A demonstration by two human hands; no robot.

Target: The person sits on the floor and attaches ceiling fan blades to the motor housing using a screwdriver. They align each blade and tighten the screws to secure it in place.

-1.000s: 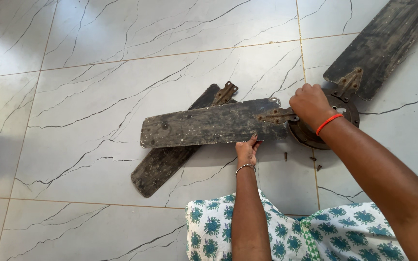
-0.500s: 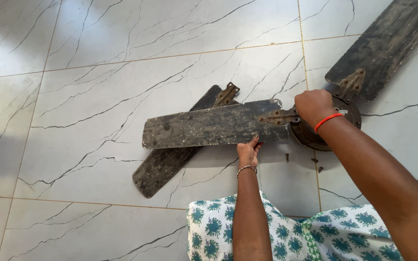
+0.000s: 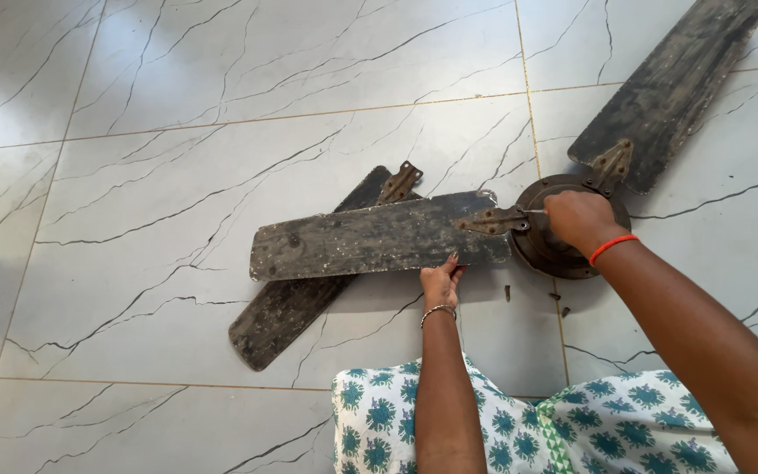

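Observation:
A dirty ceiling fan lies on the tiled floor. Its round motor hub (image 3: pixel 547 250) sits at the right. One dark blade (image 3: pixel 375 239) reaches left from the hub on a rusty bracket (image 3: pixel 495 221). My left hand (image 3: pixel 440 281) grips this blade's near edge from below. My right hand (image 3: pixel 579 219), with a red band at the wrist, is closed around a thin tool whose tip meets the bracket at the hub. A second blade (image 3: pixel 668 88) stays attached and points up right. A third, loose blade (image 3: pixel 304 285) lies on the floor under the first one.
Small dark screws (image 3: pixel 508 292) and more screws (image 3: pixel 563 309) lie on the tile just below the hub. My lap in white cloth with a teal flower print (image 3: pixel 519 421) fills the bottom edge. Pale marble-look tiles (image 3: pixel 177 114) spread to the left and far side.
The view has shifted slightly. My right hand stays at the bracket and hub, and my left hand keeps its hold on the blade edge. The blades lie where they were.

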